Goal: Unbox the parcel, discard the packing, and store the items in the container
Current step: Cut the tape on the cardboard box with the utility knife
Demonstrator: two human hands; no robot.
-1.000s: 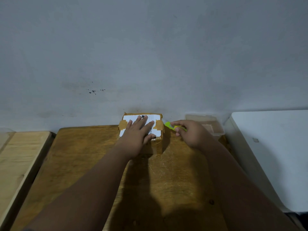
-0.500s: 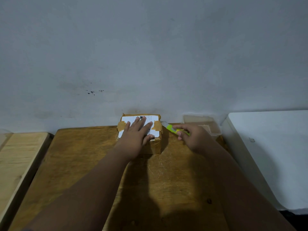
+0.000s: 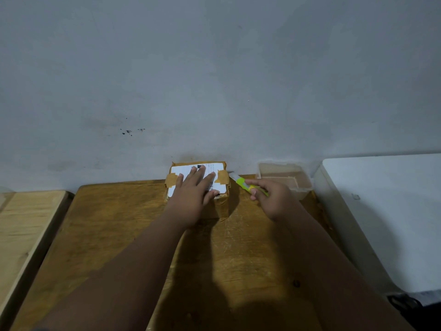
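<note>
Brown cardboard parcel (image 3: 216, 206) sits at the far edge of the wooden worktop (image 3: 114, 225), back against the grey wall (image 3: 214, 68). White shipping label (image 3: 214, 168) covers most of its top; strips of tan tape (image 3: 172, 179) cross the label at both the left and right sides. Flaps look shut, tape unbroken as far as can be seen.

Left hand (image 3: 193, 199) lies flat on the parcel top, palm down, fingers spread and extended over the label, thumb at the near right corner. Grip open, pressing rather than clasping.

Right hand (image 3: 274, 199) is just right of the parcel, above the worktop, grip closed around a utility knife (image 3: 245, 185) with a lime-green body. Its pale tip points up and left toward the parcel's upper right corner, very near it; contact cannot be made out. Index finger extends along the handle.

Clear plastic container (image 3: 303, 187) stands at the far right corner of the worktop, behind the right hand, close to the wall. It is open-topped; whether anything lies inside is hard to tell.

A lighter wooden surface (image 3: 21, 230) adjoins on the left, a white surface (image 3: 386, 211) on the right. Small dark specks mark the wall above and left of the parcel
</note>
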